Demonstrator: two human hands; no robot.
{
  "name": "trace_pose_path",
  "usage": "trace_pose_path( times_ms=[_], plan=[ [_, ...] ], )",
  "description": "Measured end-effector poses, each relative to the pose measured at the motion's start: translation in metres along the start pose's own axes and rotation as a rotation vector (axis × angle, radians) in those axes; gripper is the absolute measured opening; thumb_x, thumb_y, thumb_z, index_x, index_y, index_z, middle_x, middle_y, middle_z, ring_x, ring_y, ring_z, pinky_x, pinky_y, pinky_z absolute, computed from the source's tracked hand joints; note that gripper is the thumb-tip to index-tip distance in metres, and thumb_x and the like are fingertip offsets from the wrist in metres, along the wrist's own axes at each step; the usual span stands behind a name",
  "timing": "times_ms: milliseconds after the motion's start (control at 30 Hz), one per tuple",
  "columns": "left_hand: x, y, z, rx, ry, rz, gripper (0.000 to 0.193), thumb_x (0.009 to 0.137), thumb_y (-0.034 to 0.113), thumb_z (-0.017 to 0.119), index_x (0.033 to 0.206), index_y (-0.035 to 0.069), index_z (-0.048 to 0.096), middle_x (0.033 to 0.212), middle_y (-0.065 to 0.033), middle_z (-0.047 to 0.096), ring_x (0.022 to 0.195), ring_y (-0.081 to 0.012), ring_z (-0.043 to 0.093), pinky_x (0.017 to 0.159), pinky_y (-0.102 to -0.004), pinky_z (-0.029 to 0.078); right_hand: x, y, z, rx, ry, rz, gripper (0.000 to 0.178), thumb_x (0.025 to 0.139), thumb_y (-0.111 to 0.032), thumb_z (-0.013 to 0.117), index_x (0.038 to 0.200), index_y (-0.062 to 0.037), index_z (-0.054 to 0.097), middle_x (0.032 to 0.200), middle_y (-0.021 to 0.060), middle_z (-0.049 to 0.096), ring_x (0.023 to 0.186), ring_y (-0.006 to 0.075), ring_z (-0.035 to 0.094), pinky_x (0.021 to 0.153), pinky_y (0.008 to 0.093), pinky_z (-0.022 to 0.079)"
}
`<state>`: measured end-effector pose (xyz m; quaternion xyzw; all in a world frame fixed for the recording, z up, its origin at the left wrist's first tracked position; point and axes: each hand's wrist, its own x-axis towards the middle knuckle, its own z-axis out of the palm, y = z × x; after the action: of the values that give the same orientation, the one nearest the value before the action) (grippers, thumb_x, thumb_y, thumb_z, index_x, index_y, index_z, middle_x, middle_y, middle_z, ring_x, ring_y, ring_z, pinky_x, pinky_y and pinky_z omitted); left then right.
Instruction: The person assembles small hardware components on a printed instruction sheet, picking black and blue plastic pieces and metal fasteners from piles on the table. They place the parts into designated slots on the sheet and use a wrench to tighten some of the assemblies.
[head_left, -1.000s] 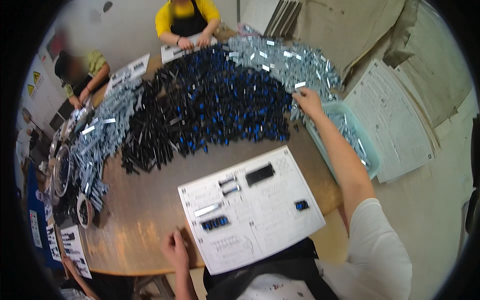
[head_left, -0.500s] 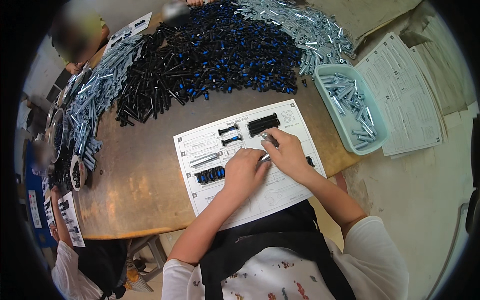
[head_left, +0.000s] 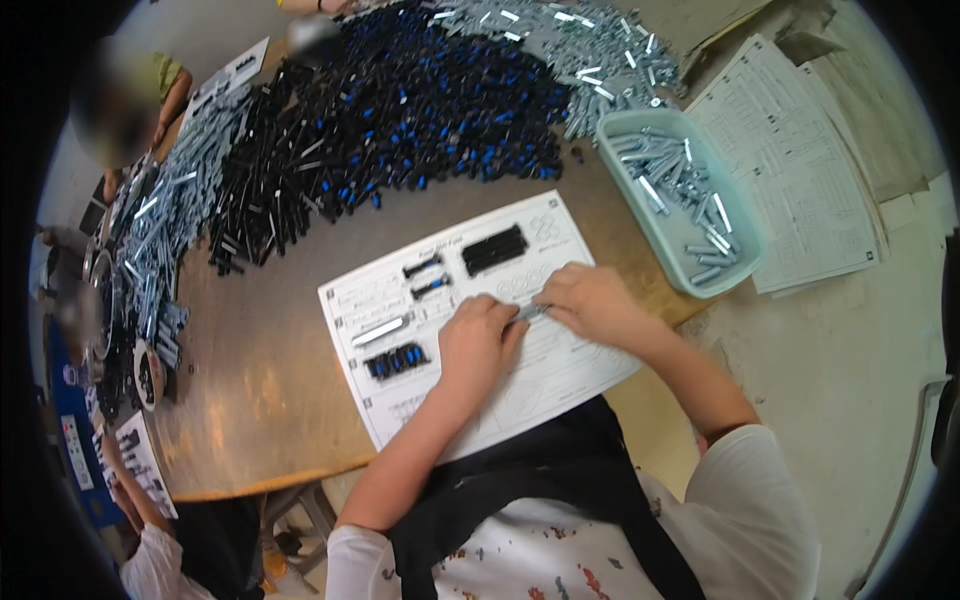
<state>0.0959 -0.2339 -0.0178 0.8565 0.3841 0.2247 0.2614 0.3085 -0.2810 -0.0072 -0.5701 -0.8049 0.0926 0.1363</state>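
Both of my hands are over a printed parts sheet [head_left: 565, 365] at the table's front edge. My left hand [head_left: 473, 345] is closed, thumb and fingers pinching one end of a short silver metal rod [head_left: 527, 312]. At the rod's other end, the fingertips of my right hand [head_left: 592, 305] are closed too. The fingers partly cover the rod. On the sheet beyond my hands lie a bundle of long black bolts [head_left: 495, 249] and two short black bolts [head_left: 428, 266]. To the left are a silver rod pair [head_left: 381, 331] and a row of blue-banded black bolts [head_left: 397, 361].
A pale green bin [head_left: 668, 255] of silver rods stands at right, beside stacked printed sheets [head_left: 790, 170]. Heaps of black bolts [head_left: 430, 110] and silver parts [head_left: 185, 200] cover the table's far side. Co-workers' arms [head_left: 130, 480] show at left. A white bowl [head_left: 150, 375] sits nearby.
My right hand has come down to my left fingertips, and a silver piece it held is now at the other one. The whole view has shifted slightly.
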Motion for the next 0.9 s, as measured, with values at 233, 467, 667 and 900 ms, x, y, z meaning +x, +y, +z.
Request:
trace_pose_path(
  times_ms=[233, 467, 667, 900],
  plan=[
    [-0.004, 0.002, -0.029, -0.025, 0.121, 0.103, 0.025, 0.080, 0.020, 0.076, 0.100, 0.006, 0.072, 0.092, -0.0110, 0.066, 0.084, -0.0287, 0.063, 0.071, -0.0385, 0.051, 0.038, 0.050, -0.052, 0.146, 0.236, 0.175, 0.028, 0.083, -0.025, 0.069, 0.107, -0.0114, 0.071, 0.105, 0.0108, 0.069, 0.099, 0.0315, 0.065, 0.084, 0.0435, 0.052],
    [-0.051, -0.052, -0.088, -0.253, 0.397, -0.227, 0.010, 0.084, 0.002, 0.069, 0.093, -0.002, 0.071, 0.076, -0.0104, 0.063, 0.066, -0.0179, 0.059, 0.059, -0.0293, 0.046, 0.153, 0.193, -0.094, -0.324, 0.299, 0.697, 0.023, 0.084, -0.026, 0.063, 0.094, -0.0080, 0.075, 0.095, 0.0165, 0.072, 0.090, 0.0347, 0.069, 0.077, 0.0452, 0.054],
    [-0.150, -0.127, -0.109, -0.114, 0.741, -0.460, 0.012, 0.092, 0.004, 0.060, 0.096, -0.004, 0.069, 0.080, -0.0081, 0.062, 0.075, -0.0143, 0.055, 0.068, -0.0286, 0.044, 0.210, 0.221, -0.074, -0.263, 0.107, 0.991, 0.029, 0.081, -0.020, 0.064, 0.102, -0.0047, 0.075, 0.110, 0.0160, 0.072, 0.106, 0.0327, 0.068, 0.086, 0.0420, 0.055],
    [-0.155, -0.125, -0.106, -0.082, 0.694, -0.521, 0.013, 0.093, 0.007, 0.063, 0.096, -0.004, 0.069, 0.080, -0.0083, 0.062, 0.074, -0.0150, 0.056, 0.068, -0.0267, 0.046, 0.223, 0.218, -0.062, -0.064, 0.164, 1.152, 0.049, 0.079, -0.025, 0.069, 0.122, -0.0034, 0.063, 0.121, 0.0192, 0.067, 0.113, 0.0350, 0.065, 0.094, 0.0432, 0.053]
  ],
)
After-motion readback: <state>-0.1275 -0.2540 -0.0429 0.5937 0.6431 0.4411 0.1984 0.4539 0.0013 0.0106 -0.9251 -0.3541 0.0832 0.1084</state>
